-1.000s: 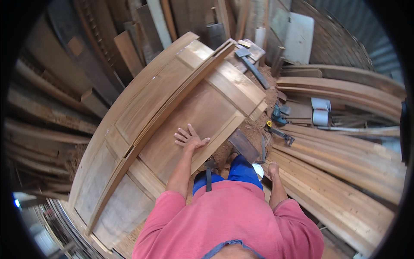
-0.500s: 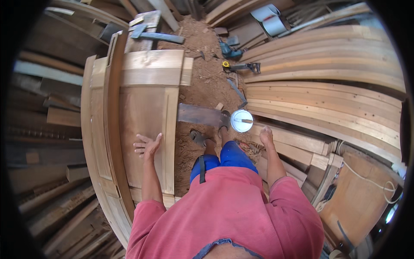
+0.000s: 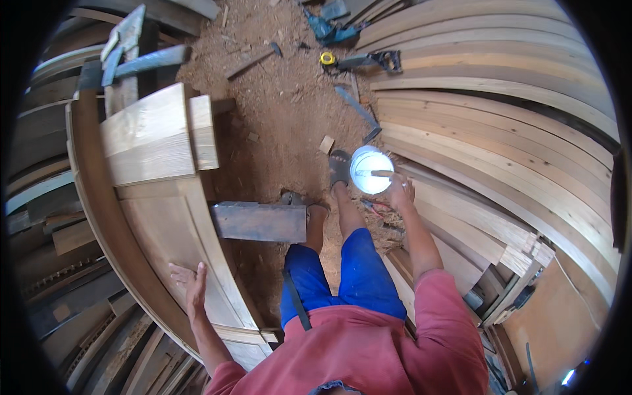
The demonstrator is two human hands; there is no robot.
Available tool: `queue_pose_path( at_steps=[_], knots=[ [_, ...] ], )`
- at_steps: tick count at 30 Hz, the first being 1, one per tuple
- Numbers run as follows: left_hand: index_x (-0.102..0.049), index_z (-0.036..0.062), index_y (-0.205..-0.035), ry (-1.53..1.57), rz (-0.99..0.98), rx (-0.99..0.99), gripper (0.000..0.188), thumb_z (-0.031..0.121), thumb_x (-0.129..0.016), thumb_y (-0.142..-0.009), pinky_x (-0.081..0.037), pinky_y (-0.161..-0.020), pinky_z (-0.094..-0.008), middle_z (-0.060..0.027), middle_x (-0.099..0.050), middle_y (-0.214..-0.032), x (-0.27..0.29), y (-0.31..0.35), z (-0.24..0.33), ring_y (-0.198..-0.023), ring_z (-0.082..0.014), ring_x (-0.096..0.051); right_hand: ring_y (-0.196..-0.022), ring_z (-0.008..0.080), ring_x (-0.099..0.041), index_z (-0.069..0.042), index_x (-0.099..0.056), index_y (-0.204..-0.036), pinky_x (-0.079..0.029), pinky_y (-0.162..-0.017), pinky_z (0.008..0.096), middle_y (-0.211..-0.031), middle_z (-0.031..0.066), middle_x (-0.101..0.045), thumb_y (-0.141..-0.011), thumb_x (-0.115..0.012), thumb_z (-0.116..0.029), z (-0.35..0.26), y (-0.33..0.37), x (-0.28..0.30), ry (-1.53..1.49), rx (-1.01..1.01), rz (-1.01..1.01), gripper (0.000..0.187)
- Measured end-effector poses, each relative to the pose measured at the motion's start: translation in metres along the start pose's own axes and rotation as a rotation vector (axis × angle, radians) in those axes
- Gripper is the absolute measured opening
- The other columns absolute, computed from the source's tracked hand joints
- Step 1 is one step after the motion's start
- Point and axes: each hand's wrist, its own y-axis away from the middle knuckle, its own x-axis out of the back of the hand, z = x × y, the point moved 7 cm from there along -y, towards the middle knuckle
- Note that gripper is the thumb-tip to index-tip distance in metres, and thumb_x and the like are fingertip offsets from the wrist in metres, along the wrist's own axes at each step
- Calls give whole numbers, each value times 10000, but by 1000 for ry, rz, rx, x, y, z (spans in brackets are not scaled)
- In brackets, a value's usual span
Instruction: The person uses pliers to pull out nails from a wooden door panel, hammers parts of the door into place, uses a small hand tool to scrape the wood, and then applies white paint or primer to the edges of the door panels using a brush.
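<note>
Head view: the wooden door panel (image 3: pixel 164 224) lies flat at the person's left, above the sawdust-covered floor (image 3: pixel 283 99). The left hand (image 3: pixel 191 284) rests on its near edge, fingers spread flat, gripping nothing. The right hand (image 3: pixel 400 191) reaches to a white round container (image 3: pixel 370 170) beside the right foot and touches a small stick lying across its top; the grip itself is too small to tell. Curved planks (image 3: pixel 500 118) are stacked at the right, and a hand saw (image 3: pixel 368 60) lies beyond.
</note>
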Motion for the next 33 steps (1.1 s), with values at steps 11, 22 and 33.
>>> queue_pose_path(
  at_steps=[11,22,33],
  knots=[
    [-13,-23,-1568,207,-149,31,1030,619,-525,-946,9,-1225,-370,-198,-10,-1661,-4,-1,-34,-1539,-299,2,-1122,327,-498,-117,-628,-1117,-399,-928,455,-1122,152,-539,-930,-562,-278,-6,-95,-86,163,152,-64,255],
    [-49,-55,-1561,272,-104,-11,998,566,-551,-961,-37,-1226,-362,-209,-51,-1655,-2,4,-13,-1533,-286,-48,-1186,431,-555,-68,-523,-1214,-434,-993,514,-1192,245,-621,-883,-571,-130,-13,-98,-62,-528,-101,-396,340],
    [-32,-67,-1555,258,-76,20,1031,578,-560,-948,-39,-1224,-363,-220,-47,-1650,-1,13,-27,-1531,-287,-53,-1098,473,-623,-80,-571,-1253,-486,-956,546,-1139,278,-664,-945,-504,-296,-75,-206,-78,12,-132,-235,382]
  ],
)
